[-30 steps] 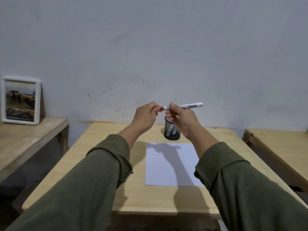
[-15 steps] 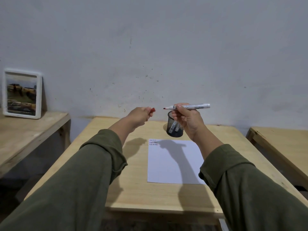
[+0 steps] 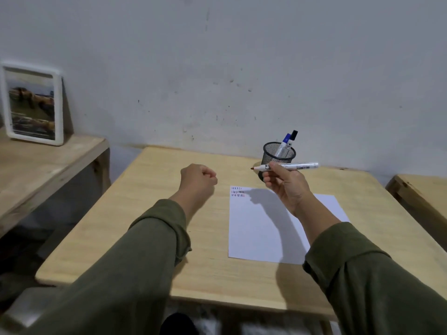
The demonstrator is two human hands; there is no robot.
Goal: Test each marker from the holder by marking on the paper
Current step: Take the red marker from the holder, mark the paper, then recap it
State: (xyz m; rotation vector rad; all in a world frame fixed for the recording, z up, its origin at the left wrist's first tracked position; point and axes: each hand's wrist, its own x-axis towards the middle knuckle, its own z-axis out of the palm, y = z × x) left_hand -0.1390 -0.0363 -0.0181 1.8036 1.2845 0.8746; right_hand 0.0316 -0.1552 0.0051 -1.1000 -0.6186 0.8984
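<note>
A white marker with a bare red tip is held level in my right hand, tip pointing left, above the far end of the white paper. My left hand is a closed fist over the table, left of the paper; the red cap seen in it earlier is hidden inside. Behind my right hand stands the black mesh holder, with a blue-capped marker and a black-capped marker in it. Rows of short marks fill the paper's far left corner.
The wooden table meets a grey wall at the back. A lower wooden side table at the left carries a white-framed picture. Another wooden table's corner shows at the right.
My left hand pulled the red cap off the marker, then moved left and down and closed into a fist. My right hand came lower with the uncapped marker.
</note>
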